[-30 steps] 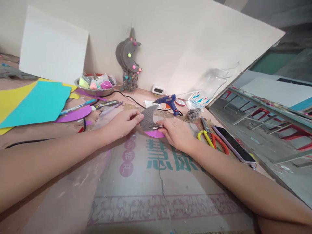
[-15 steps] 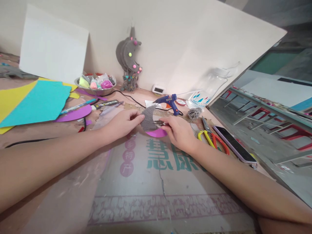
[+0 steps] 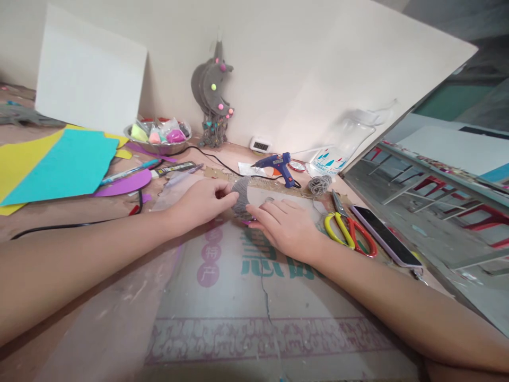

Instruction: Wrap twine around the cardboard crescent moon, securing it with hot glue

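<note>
A grey yarn-wrapped crescent (image 3: 239,195) lies on the table in front of me. My left hand (image 3: 201,201) pinches its left edge with thumb and fingers. Over its lower right part my right hand (image 3: 284,225) presses down, fingers stretched flat and held together, covering the purple piece underneath. A blue glue gun (image 3: 278,165) stands just behind the crescent. A ball of grey yarn (image 3: 318,184) sits to its right.
Scissors with yellow and red handles (image 3: 350,231) and a phone (image 3: 384,236) lie at right. Teal and yellow sheets (image 3: 59,164), a pen (image 3: 127,172) and a purple cutout (image 3: 125,184) lie at left. A metal bowl (image 3: 159,138) and finished grey crescent ornament (image 3: 212,90) stand by the wall.
The crescent has turned and come down flatter on the table. My right hand moved left over it and now hides the purple piece that showed before.
</note>
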A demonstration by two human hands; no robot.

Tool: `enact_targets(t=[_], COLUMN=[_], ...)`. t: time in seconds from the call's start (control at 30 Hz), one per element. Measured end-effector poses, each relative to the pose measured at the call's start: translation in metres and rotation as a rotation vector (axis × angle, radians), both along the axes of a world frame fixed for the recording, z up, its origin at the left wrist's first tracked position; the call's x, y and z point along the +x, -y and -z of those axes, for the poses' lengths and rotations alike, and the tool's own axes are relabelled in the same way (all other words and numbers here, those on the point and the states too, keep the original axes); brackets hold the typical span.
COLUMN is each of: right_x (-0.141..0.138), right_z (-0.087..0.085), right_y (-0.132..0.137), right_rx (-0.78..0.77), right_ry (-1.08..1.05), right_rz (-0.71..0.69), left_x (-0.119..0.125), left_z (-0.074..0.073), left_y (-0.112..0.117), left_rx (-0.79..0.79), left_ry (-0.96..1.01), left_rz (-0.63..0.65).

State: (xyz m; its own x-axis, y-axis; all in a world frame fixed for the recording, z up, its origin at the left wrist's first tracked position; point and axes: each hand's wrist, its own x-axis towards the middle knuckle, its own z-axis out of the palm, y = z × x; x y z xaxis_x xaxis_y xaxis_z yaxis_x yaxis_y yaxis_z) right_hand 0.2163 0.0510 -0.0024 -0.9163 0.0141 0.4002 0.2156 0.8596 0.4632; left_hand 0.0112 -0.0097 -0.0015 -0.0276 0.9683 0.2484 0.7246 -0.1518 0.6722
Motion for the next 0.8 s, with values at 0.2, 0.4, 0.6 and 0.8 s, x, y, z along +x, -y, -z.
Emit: enact_targets(t=[0.2, 0.4, 0.6, 0.8], right_x=[-0.0005, 0.0010, 0.0026, 0.0012], right_z=[0.0006, 0.0008, -0.0007, -0.0019], right_y=[0.0007, 0.0019, 0.0024, 0.0022], right_rx=[0.018, 0.055, 0.092, 0.055], right_ry=[0.039, 0.060, 0.099, 0.076], right_rz=[0.025, 0.021, 0.007, 0.004], left_x=[0.0028, 0.0022, 0.0029, 0.0018], left_z=[-0.0027, -0.0016, -0.0031, -0.0015], left_y=[0.0015, 0.0004, 0.0014, 0.0017], left_rx=[-0.013, -0.005, -0.014, -0.027], left_ry=[-0.013, -0.011, -0.024, -0.009], left_rz=[-0.019, -0.012, -0.005, 0.016])
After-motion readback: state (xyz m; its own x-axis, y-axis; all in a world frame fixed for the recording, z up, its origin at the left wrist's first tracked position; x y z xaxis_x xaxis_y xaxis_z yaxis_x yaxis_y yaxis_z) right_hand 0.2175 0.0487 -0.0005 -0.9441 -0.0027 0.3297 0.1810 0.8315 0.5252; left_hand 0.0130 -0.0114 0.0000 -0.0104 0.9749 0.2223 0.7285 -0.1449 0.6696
